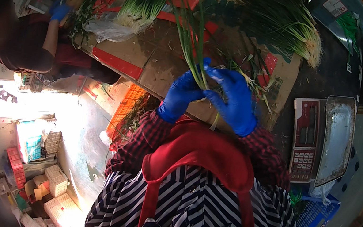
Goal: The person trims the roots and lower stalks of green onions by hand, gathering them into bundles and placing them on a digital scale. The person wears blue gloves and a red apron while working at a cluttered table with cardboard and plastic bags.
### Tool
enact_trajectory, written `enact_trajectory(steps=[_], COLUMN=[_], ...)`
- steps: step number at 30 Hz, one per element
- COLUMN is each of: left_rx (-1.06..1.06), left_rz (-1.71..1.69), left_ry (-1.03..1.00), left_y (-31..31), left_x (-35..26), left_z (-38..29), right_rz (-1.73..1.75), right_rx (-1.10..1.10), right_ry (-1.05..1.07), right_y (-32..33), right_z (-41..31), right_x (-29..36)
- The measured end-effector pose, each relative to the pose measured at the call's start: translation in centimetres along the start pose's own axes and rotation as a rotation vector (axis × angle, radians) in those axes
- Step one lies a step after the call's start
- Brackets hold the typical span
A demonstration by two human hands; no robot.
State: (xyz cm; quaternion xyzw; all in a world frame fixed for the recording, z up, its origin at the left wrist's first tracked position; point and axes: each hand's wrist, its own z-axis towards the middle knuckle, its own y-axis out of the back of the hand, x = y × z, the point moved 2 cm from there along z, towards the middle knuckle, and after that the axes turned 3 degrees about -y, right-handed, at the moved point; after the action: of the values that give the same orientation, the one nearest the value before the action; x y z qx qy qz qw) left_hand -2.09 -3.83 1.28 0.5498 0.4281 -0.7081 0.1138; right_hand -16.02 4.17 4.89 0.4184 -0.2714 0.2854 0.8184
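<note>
Both my hands wear blue gloves and meet over the near edge of a cardboard-covered table point(162, 53). My left hand point(180, 95) is closed around the lower part of a few green onions point(190, 43), whose long leaves point away from me. Against the white ends of these stalks lies the thumb of my right hand point(233, 98), with its fingers curved beside them. A pale strip of stalk point(215, 121) hangs below the right palm; whether that hand grips it is hidden. Loose onion scraps point(254, 78) lie just beyond my right hand.
Big green onion bunches lie at the back left point(142, 4) and back right point(284, 26). A weighing scale point(337, 141) stands to the right, above a blue crate point(317, 220). An orange crate point(127, 105) with trimmings sits at left. Another person's blue-gloved hand point(60, 11) works at far left.
</note>
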Motion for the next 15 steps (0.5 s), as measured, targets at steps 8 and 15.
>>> enact_trajectory(steps=[8,15], left_rx=[0.083,0.003], left_rz=[-0.092,-0.403], left_ry=[0.210,0.400], left_y=[1.4,2.7], left_x=[1.6,3.7], left_z=[-0.5,0.3], right_rz=[-0.210,-0.074], right_rx=[-0.095,0.037], right_ry=[0.086,0.023], right_y=[-2.8,-2.3], right_z=[-0.8,-2.1], right_x=[-0.9,-1.2])
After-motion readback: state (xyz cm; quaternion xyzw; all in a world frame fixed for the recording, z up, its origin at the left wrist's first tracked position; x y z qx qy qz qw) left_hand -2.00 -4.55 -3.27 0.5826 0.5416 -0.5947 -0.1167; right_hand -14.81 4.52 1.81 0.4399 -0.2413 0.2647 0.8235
